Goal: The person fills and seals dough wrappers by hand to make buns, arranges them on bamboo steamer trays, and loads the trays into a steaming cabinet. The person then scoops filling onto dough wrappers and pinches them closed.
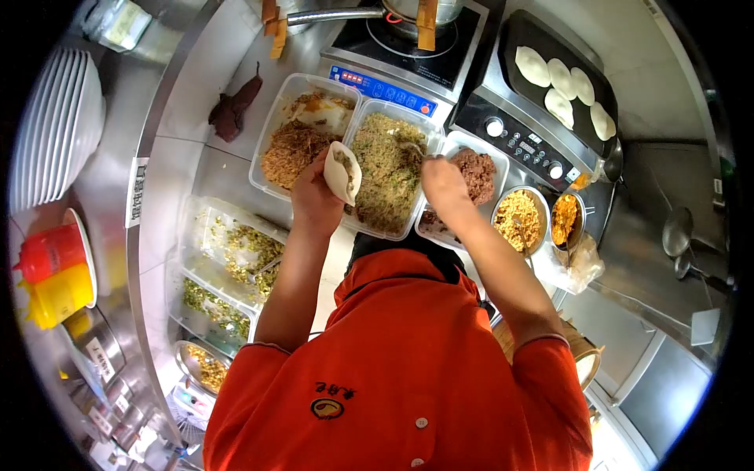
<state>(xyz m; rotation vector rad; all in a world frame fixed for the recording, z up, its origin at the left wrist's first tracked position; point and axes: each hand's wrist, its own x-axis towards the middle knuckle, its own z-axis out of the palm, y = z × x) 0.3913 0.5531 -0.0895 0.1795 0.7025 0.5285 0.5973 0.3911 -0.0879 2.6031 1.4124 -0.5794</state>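
Observation:
My left hand [312, 198] holds a folded white flatbread [336, 174] with some filling showing in its opening. My right hand [444, 185] is closed round the handle of a spoon [410, 146], whose end reaches into the clear tub of greenish minced filling [382, 177]. Beside my left hand stands a tub with brown shredded filling [292, 153] and a paler, sauced portion behind it. To the right of the spoon hand is a white tub of reddish-brown grains [474, 174], partly hidden by my forearm.
Several white flatbreads [560, 78] lie on a black griddle [542, 39] at back right. A pan [404, 23] sits on the induction cooker [463, 59]. Bowls of chopped yellow food [518, 218] stand right; tubs of chopped greens [216, 314] stand left. Stacked white plates [59, 129] are far left.

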